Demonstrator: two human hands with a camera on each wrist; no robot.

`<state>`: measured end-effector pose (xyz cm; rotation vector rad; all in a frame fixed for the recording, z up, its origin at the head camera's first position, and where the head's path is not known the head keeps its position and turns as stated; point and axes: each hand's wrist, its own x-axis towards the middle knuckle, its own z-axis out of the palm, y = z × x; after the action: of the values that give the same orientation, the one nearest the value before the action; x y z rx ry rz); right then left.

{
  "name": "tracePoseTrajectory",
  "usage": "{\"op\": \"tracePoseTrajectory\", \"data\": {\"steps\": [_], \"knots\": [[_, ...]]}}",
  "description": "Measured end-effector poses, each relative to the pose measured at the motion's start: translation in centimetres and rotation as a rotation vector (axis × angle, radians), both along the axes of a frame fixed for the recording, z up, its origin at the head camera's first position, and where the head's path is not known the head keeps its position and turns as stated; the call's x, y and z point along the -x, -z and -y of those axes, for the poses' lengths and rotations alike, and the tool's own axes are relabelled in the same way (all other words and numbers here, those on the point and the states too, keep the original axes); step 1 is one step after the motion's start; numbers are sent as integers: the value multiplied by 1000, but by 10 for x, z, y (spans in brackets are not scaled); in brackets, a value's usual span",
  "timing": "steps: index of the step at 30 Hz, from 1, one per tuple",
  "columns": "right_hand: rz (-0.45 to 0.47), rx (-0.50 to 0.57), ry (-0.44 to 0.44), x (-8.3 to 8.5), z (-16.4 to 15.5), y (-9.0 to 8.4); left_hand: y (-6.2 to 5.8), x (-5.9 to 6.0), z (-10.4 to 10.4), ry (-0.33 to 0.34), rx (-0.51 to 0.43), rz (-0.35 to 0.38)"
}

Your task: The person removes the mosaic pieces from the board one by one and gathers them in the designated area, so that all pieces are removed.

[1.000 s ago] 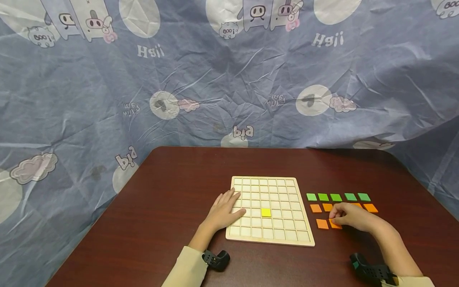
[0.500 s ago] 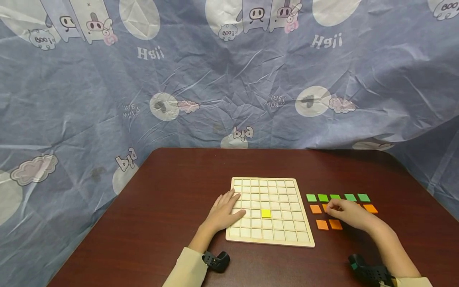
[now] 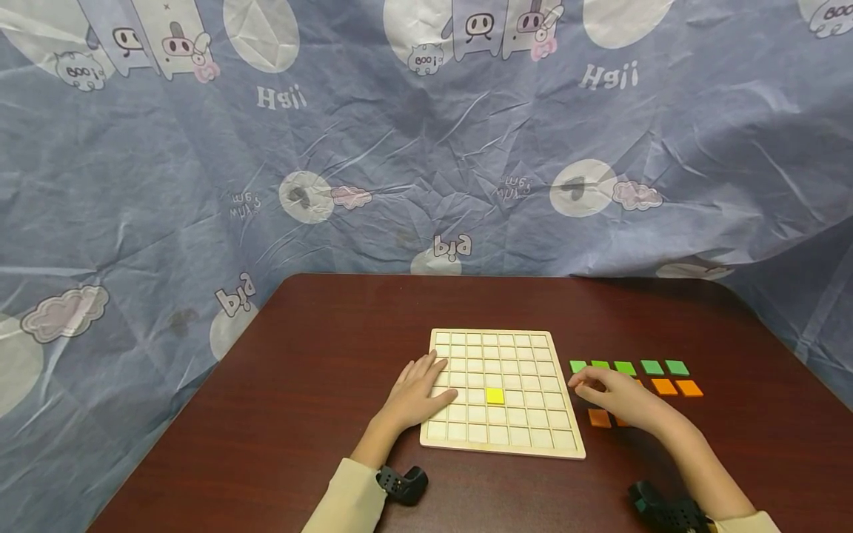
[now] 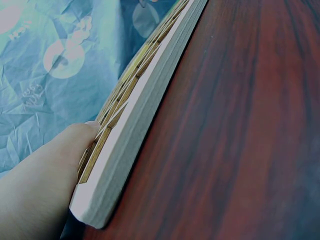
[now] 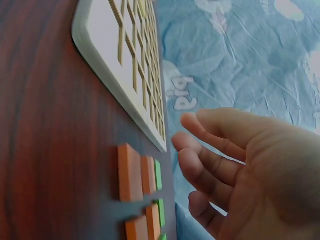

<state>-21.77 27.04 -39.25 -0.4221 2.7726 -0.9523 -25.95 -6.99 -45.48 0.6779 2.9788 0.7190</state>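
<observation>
A pale wooden grid board (image 3: 466, 444) lies on the table, with one yellow square tile (image 3: 495, 396) in a cell near its middle. My left hand (image 3: 416, 391) rests spread over the board's left edge. In the left wrist view its thumb (image 4: 75, 137) lies along the rim. Just right of the board, my right hand (image 3: 616, 396) hovers with loosely bent fingers, nothing visible between them. Below it are orange square tiles (image 5: 131, 175), some hidden by the hand in the head view. Behind these runs a row of green tiles (image 3: 624, 368).
The dark red-brown table (image 3: 333, 348) extends on both sides of the board. A blue printed cloth (image 3: 400, 148) hangs behind its far edge. Each wrist wears a black camera band (image 3: 403, 485). Two more orange tiles (image 3: 689, 388) lie at the right end of their row.
My right hand has moved left from over the orange tiles toward the board's right edge, first going slightly away from me. My left hand and the board have stayed put.
</observation>
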Motion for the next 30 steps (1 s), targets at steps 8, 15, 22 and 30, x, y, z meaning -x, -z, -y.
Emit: {"op": "tracePoseTrajectory", "data": {"steps": [8, 15, 22, 30], "knots": [[-81, 46, 38, 0, 24, 5, -1, 0, 0, 2, -3, -4], [-164, 120, 125, -1, 50, 18, -1, -1, 0, 1, -9, 4], [-206, 217, 185, -1, 73, 35, 0, 0, 0, 2, -8, 2], [-221, 241, 159, 2, 96, 49, 0, 0, 0, 2, -2, 2]]}}
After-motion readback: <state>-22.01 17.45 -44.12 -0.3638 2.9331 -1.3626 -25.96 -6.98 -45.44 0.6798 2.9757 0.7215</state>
